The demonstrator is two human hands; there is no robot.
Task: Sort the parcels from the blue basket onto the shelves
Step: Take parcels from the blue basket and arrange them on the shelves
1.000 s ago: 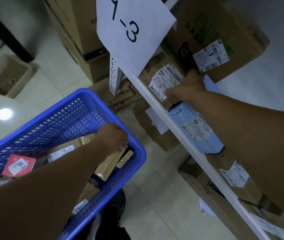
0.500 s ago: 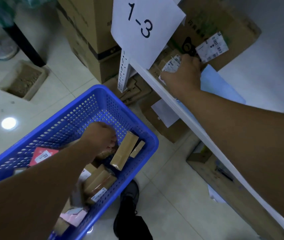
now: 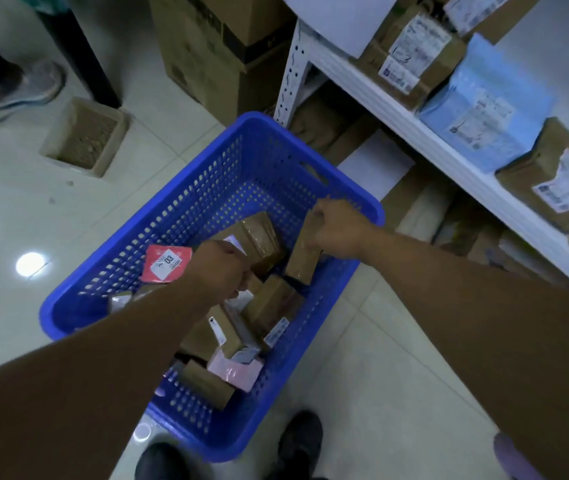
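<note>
1. Head view, looking down: a blue basket (image 3: 206, 188) stands on the tiled floor (image 3: 33, 209), right beside a white shelf (image 3: 414, 129).
2. The parcels (image 3: 269, 299) lie heaped in the basket, mostly brown boxes. A red packet (image 3: 167, 263) labelled 03 lies near the left wall, and a pink packet (image 3: 238, 370) lies at the near end.
3. The right hand (image 3: 336, 230) reaches into the basket at its right wall. Its fingers are curled over the top end of a narrow brown box (image 3: 302, 261), which stands tilted among the others.
4. The left hand (image 3: 222, 268) is down in the middle of the heap with its fingers curled. I cannot tell whether they hold anything.
5. On the shelf sit brown labelled boxes (image 3: 411, 60) and a light blue parcel (image 3: 483, 109), side by side.
6. Two dark shoes (image 3: 300, 441) show at the basket's near end.
</note>
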